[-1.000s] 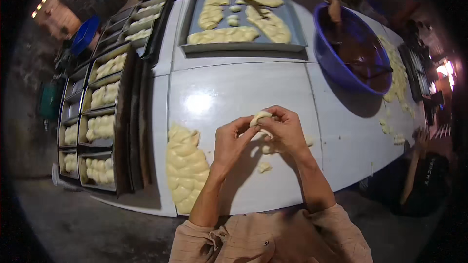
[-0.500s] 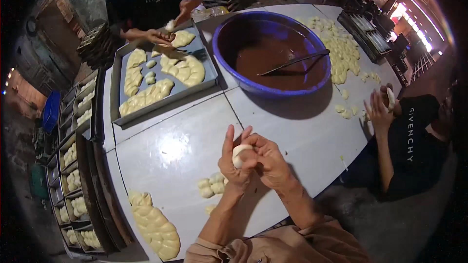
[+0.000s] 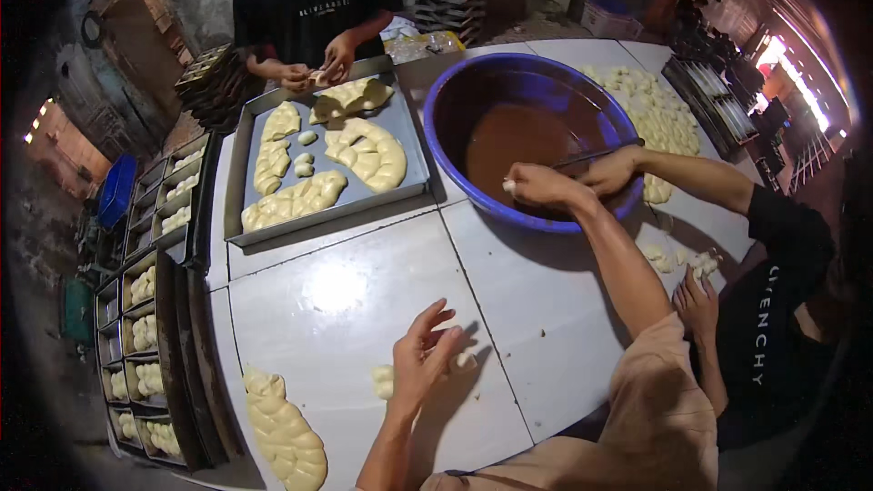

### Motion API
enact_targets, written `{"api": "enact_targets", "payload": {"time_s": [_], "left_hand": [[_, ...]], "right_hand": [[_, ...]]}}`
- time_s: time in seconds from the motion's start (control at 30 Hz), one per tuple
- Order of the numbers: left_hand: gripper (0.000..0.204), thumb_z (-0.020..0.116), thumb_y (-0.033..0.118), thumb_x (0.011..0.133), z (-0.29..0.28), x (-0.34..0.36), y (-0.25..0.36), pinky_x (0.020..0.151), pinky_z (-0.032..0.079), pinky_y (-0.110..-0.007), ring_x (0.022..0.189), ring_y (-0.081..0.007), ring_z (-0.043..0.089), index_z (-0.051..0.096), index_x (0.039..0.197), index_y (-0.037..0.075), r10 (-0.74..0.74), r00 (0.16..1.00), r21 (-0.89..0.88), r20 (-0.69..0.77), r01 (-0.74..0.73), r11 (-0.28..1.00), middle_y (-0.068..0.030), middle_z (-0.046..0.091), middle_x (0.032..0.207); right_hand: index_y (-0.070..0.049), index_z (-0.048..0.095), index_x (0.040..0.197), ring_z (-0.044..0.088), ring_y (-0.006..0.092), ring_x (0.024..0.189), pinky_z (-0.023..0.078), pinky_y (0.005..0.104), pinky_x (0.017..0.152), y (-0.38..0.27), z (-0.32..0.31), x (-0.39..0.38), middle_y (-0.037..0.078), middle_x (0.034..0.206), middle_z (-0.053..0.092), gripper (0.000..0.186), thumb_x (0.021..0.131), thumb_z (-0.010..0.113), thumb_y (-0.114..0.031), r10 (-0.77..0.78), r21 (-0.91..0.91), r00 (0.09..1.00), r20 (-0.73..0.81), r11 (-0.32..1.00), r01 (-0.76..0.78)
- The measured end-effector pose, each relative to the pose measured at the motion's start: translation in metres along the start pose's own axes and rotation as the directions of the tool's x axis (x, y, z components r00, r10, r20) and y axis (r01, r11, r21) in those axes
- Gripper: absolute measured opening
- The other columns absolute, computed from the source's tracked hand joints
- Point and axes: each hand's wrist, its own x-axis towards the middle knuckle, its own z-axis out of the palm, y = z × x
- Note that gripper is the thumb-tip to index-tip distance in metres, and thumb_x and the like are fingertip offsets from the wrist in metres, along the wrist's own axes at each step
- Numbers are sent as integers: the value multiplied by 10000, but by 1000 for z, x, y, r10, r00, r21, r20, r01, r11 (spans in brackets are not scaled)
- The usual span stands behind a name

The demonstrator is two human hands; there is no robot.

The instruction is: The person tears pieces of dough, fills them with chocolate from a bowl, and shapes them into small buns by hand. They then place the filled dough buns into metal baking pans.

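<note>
My right hand [image 3: 546, 189] reaches over the near rim of a blue basin [image 3: 526, 209] of brown filling. Its fingers are closed on a dough piece [image 3: 509, 186], of which only a small pale bit shows. My left hand [image 3: 427, 355] hovers above the white tiled table [image 3: 364, 327], its fingers apart and nothing in them. Beside and partly behind that hand lie small dough pieces [image 3: 383, 382]. A co-worker's hand [image 3: 611, 171] is also at the basin, on the dark stick [image 3: 582, 157] there.
A metal tray [image 3: 332, 218] of dough strips stands at the far left, another person's hands [image 3: 318, 70] above it. A long dough slab [image 3: 284, 436] lies near left. Baking tins [image 3: 145, 355] with dough line the left side. Many dough pieces [image 3: 655, 114] cover the far right.
My hands have parted: the right moved from the dough at the middle to the basin, the left lowered and opened. The co-worker on the right has reached into the basin.
</note>
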Motion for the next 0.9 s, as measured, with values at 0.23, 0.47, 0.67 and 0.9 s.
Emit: {"api": "enact_targets", "payload": {"time_s": [0.23,0.47,0.67,0.9], "left_hand": [[457,679,230,963,-14,-2,-1,790,555,-298,1026,-197,683,576,1356,21,-84,996,58,40,82,995,-131,663,1262],[483,595,321,1015,24,38,4,943,516,-351,1158,-237,639,533,1402,38,-2,987,-167,162,29,986,-126,649,1285],[498,503,426,1042,29,44,13,1014,480,-373,1119,-197,633,574,1327,24,-59,990,-687,130,133,714,-87,665,1212],[376,680,234,971,-26,21,-34,829,579,-285,887,-143,689,625,1234,-29,-172,971,-612,-167,35,790,-83,706,1024]], "right_hand": [[-36,636,1061,653,179,795,515,375,676,-33,-9,-3,60,834,658,301,903,651,-292,213,211,890,402,925,-317],[-58,543,1080,661,127,740,577,259,648,-121,-3,-55,59,903,651,189,1008,601,-222,128,963,992,-20,271,-16],[-70,561,1140,620,67,927,547,246,768,-152,65,-96,26,1028,612,172,994,598,-154,92,998,996,17,66,-23],[-32,528,1318,575,208,1187,514,374,977,-186,128,-133,98,1332,498,481,860,673,-41,-43,694,982,-184,702,161]]}}
